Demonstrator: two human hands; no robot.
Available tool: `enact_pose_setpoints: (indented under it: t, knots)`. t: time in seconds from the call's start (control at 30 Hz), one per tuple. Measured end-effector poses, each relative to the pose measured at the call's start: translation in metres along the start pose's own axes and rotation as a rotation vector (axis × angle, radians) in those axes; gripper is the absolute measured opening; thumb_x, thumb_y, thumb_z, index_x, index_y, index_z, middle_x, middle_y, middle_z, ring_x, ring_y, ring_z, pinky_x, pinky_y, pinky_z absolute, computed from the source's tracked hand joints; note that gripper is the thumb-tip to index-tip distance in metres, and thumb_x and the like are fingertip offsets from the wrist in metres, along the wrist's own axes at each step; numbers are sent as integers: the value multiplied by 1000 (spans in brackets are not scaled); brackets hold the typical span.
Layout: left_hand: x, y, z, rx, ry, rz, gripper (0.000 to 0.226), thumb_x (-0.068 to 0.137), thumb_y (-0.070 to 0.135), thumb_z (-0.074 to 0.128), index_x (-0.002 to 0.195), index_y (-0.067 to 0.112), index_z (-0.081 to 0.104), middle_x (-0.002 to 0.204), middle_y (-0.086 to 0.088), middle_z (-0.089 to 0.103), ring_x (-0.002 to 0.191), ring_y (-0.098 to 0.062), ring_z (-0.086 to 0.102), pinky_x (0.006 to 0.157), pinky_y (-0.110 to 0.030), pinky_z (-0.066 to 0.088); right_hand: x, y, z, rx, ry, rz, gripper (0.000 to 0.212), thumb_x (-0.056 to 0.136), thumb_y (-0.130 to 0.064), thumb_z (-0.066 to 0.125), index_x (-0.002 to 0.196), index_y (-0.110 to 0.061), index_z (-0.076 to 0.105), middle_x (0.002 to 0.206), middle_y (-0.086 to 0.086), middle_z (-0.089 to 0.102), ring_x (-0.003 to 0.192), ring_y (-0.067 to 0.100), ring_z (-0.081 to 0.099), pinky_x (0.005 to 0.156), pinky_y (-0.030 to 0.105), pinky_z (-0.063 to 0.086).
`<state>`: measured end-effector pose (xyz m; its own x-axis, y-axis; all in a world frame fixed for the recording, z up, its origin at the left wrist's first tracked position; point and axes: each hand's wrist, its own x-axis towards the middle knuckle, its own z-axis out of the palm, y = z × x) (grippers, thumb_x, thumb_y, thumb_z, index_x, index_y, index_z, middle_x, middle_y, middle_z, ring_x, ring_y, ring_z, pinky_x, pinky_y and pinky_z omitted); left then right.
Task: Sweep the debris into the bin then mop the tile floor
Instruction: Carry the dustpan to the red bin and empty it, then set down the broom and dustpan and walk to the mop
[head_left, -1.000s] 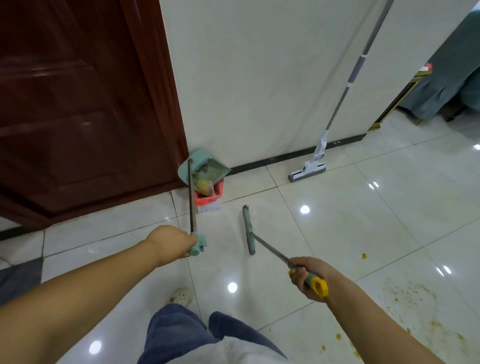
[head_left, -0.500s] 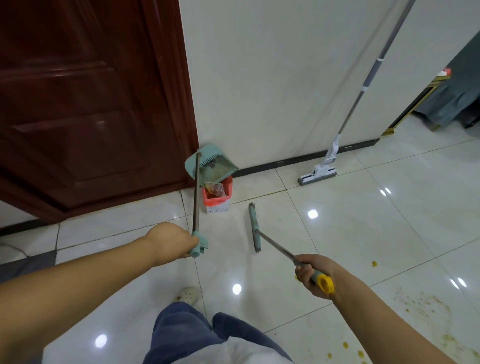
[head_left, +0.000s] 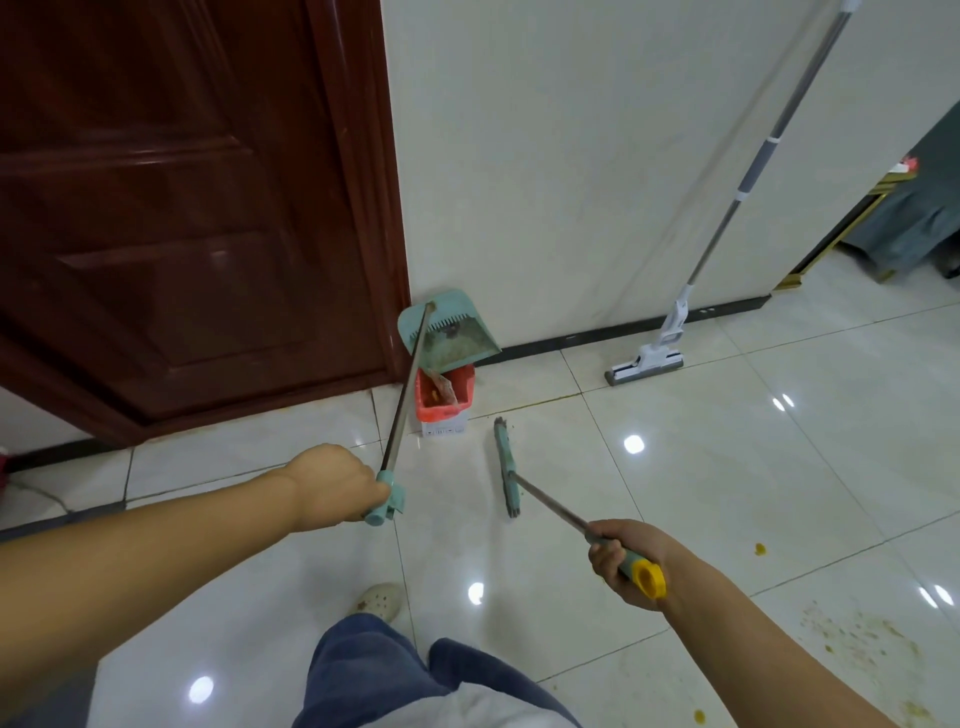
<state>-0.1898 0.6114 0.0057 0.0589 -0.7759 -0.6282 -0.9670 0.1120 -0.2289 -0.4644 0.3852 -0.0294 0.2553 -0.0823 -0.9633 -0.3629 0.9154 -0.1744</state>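
Hands: left hand (head_left: 332, 486) grips dustpan (head_left: 457, 335) handle, right hand (head_left: 623, 561) grips broom (head_left: 506, 465).
Dustpan: tipped over the bin (head_left: 441, 413); broom just right of it.
Advice: I'd keep its lip inside the bin.

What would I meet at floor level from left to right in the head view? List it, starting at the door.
Wooden door → red bin → broom head → mop head → smear of debris. The dustpan overlaps the bin, so it is left out.
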Motion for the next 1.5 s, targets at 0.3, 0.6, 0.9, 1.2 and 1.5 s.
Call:
enact_pose_setpoints:
  t: [0.3,0.6,0.9,1.2,1.5]
  knots:
    - [-11,-8,-8,-7,-5,-23,23,98,31,44,113,14,49,101,-9,62,84,-28,63,64,-36,46,-2,1,5,-20,-21,-35,7,95,-8,50,90,-4,49,55,8,44,26,10,42,28,14,40]
    - [-19,20,-4,-195,162,-204,39,96,52,35,116,21,45,106,-2,64,89,-23,64,65,-33,45,-5,4,5,-4,-42,-33,11,96,-9,49,87,-4,48,46,7,43,25,9,40,26,14,37]
    - [-21,33,-22,-719,430,-493,31,93,52,43,99,22,46,66,8,44,69,-20,50,56,-29,31,-1,8,1,100,-15,-46,12,95,-8,48,85,-3,48,47,7,44,24,9,40,26,12,37]
    - [8,9,-41,-1138,541,-403,15,90,46,53,89,32,51,74,7,56,73,-18,55,53,-25,35,0,29,-3,330,28,-64,18,98,-12,45,81,-4,46,44,6,43,22,8,39,25,11,36]
    - [51,-27,-20,-1161,290,-239,26,91,40,53,98,17,61,87,-7,65,82,-25,61,63,-29,41,7,72,18,586,148,-57,20,97,-10,47,78,-3,46,60,8,44,21,9,39,24,12,36]
